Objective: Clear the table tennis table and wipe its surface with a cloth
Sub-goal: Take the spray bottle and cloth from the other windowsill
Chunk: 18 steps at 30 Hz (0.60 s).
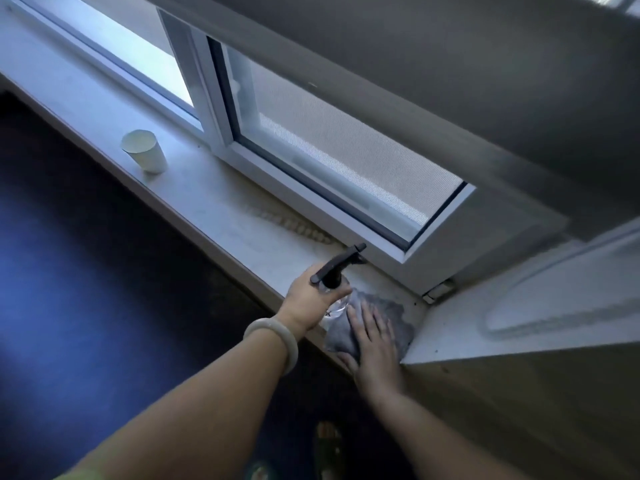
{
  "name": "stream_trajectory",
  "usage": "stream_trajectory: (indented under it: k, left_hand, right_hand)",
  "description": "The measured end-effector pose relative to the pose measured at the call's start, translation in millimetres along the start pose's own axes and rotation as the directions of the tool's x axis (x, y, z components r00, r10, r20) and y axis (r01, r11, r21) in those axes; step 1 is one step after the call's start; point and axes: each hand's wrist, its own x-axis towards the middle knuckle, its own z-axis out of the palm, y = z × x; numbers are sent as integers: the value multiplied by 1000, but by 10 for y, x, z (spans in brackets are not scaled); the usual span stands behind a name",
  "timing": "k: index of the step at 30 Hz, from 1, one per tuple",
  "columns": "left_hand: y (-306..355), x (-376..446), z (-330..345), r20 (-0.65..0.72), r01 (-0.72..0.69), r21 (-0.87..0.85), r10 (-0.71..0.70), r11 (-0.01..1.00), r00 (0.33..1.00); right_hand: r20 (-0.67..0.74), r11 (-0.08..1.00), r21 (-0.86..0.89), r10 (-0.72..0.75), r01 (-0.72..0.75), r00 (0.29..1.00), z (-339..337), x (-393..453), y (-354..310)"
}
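Observation:
A grey cloth (391, 315) lies crumpled on the white window sill (221, 209), in the corner by the side wall. My right hand (372, 336) lies flat on it, fingers straight, thumb at the sill's front edge. My left hand (313, 299) grips the neck of a clear spray bottle (337, 306) with a black trigger head (341, 263), which stands upright on the sill just left of the cloth. A pale bangle sits on my left wrist. The table tennis table is not in view.
A white paper cup (145, 151) stands on the sill further left. A sliding window with a mesh screen (346, 150) runs behind the sill. A white ledge (519, 317) adjoins at right. Dark floor lies below, with my sandalled foot (327, 448) showing.

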Motion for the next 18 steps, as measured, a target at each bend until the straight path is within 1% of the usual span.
stream_trajectory:
  k: [2, 4, 6, 7, 9, 10, 12, 14, 18]
  left_hand:
    - [-40, -77, -50, -26, 55, -89, -58, 995, 998]
    - [-89, -221, -147, -55, 74, -136, -82, 988, 995]
    - [-149, -379, -265, -79, 109, -120, -119, 987, 990]
    - [-181, -456, -333, -101, 126, -85, -135, 988, 986]
    - [-244, -621, -477, -166, 180, 13, -175, 984, 970]
    - [-264, -714, -548, -203, 213, 25, -204, 977, 958]
    - [-287, -926, -685, -261, 243, -62, -251, 968, 932]
    - [-282, -1153, -819, -331, 255, -121, -281, 959, 901]
    - [-157, -1595, -1063, -499, 189, -222, -278, 956, 821]
  right_hand:
    - [-9, 1000, 7, -30, 30, 1000, -16, -36, 1]
    - [-2, 997, 3, -78, 78, 997, -37, -85, 13]
    - [4, 995, 20, -102, 102, 995, -76, -118, 13]
    - [5, 994, 51, -100, 99, 995, -110, -122, -6]
    - [7, 985, 154, -74, 72, 997, -206, -111, -85]
    - [13, 971, 234, -61, 57, 998, -269, -105, -142]
    - [15, 908, 415, -75, 62, 997, -389, -95, -272]
    - [39, 843, 534, -104, 67, 994, -494, -113, -432]
    - [91, 794, 602, -176, 86, 980, -710, -138, -860]
